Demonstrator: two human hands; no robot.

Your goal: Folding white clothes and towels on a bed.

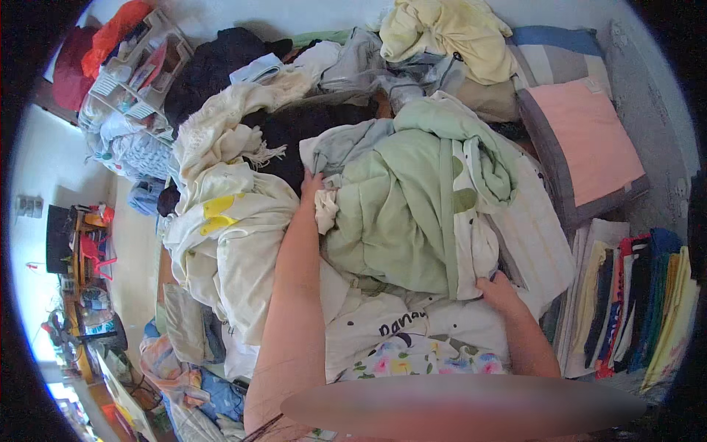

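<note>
A pale green quilt, bunched and rolled at its far right, lies in front of me. Its white border carries dark spots and green shapes. My right hand grips the near corner of that border. At the quilt's far left side, my left hand holds the edge of a grey-and-white cloth; its fingertips are partly hidden. A small crumpled cream cloth piece hangs beside my left wrist. White printed bedding bearing writing spreads beneath the quilt.
Cream bedding with a yellow print heaps up at the left, below a fringed cream cloth. A pink-and-grey cushion and a row of folded textiles line the right. Behind are a yellow cloth and a white plastic basket.
</note>
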